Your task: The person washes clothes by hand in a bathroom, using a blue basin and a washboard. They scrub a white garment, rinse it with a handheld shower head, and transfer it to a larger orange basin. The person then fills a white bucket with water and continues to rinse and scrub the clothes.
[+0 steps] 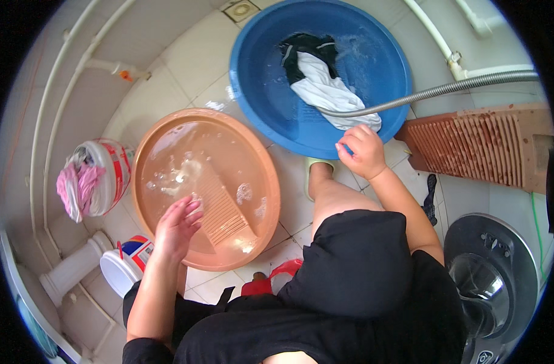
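My left hand point(178, 229) is over the near left side of an orange basin point(266, 182), its fingers loosely bent and apart, with nothing in them. Cloudy water with some foam fills that basin, and a ribbed washboard surface point(223, 209) shows in it. My right hand point(363, 151) is by the near rim of a blue basin point(258, 115), fingers curled in toward the thumb and nothing visible in them. Inside the blue basin lie a white cloth point(325, 88) and a dark green cloth point(316, 47) in shallow water. A flexible metal hose point(434, 91) ends over the white cloth.
A brown ribbed washboard point(471, 145) leans at the right, with a dark cloth strip point(430, 197) beside it. Lower right stands a dark, glossy appliance point(489, 279). On the left are a bucket of pink cloths point(86, 182), a tipped white bucket point(119, 273) and pipes point(70, 97).
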A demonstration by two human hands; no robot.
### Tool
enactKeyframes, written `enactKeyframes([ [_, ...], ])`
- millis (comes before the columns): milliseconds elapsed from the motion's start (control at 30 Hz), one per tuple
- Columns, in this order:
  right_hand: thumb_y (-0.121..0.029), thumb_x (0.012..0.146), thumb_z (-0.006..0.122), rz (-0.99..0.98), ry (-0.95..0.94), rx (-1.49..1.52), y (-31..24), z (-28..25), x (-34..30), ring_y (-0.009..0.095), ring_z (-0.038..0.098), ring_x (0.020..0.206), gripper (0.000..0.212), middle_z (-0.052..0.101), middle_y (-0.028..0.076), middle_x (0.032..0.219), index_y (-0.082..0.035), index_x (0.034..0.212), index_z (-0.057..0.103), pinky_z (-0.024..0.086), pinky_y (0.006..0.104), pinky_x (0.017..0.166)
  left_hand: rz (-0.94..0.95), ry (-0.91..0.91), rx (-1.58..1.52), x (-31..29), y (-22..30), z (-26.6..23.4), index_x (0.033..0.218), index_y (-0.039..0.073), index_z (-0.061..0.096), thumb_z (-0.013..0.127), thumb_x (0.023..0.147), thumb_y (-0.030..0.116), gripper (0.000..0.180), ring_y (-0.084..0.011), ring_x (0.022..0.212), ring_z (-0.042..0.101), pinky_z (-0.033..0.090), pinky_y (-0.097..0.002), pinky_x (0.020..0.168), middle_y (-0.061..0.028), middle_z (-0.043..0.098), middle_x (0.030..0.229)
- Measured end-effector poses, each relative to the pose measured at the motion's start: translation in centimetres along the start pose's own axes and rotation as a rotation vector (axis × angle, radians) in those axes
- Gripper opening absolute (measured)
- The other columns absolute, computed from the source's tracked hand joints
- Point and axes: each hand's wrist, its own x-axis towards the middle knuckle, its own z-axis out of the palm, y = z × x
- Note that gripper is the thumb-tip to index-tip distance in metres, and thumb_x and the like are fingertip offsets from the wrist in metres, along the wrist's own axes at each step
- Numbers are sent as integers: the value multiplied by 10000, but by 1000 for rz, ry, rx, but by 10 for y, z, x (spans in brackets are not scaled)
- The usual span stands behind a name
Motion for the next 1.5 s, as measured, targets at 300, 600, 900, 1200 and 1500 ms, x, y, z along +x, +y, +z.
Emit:
enactKeyframes([
  [300, -293, 706, 628, -283, -620, -157, -71, -7, 49, 269, 553, 743, 208, 546, 71, 703, -86, 712, 609, 455, 387, 623, 247, -175, -268, -85, 31, -57, 1174, 42, 472, 464, 894, 252, 350, -175, 899, 559, 463, -278, 742, -85, 536, 1106],
  [600, -338, 759, 589, -317, -969, -453, -191, -3, 150, 297, 578, 858, 275, 602, 110, 841, -117, 917, 634, 471, 400, 736, 381, -313, -575, -131, 38, -97, 1109, 59, 510, 553, 843, 267, 341, -193, 946, 533, 428, -314, 782, -79, 546, 1072],
  [900, -264, 739, 613, -628, -1046, -45, -347, 224, 226, 326, 501, 1044, 519, 493, 153, 1169, -139, 1218, 459, 423, 395, 870, 376, -246, -891, -155, 53, -146, 984, 89, 486, 561, 832, 241, 227, -176, 880, 517, 434, -317, 747, -48, 512, 977],
  [1200, -239, 652, 705, -705, -423, -204, -537, 353, 310, 317, 469, 1100, 701, 460, 109, 1234, -158, 1271, 387, 418, 407, 906, 521, -179, -1080, -174, 67, -214, 998, 78, 502, 507, 859, 227, 203, -158, 859, 527, 428, -291, 723, -44, 534, 974],
  [1500, -316, 635, 688, -98, -467, 249, -479, 334, 277, 287, 598, 884, 520, 608, 152, 970, -62, 1061, 534, 471, 378, 759, 626, -171, -1166, -173, 62, -245, 879, 18, 527, 492, 827, 161, 156, -154, 723, 537, 429, -273, 644, -72, 555, 822],
])
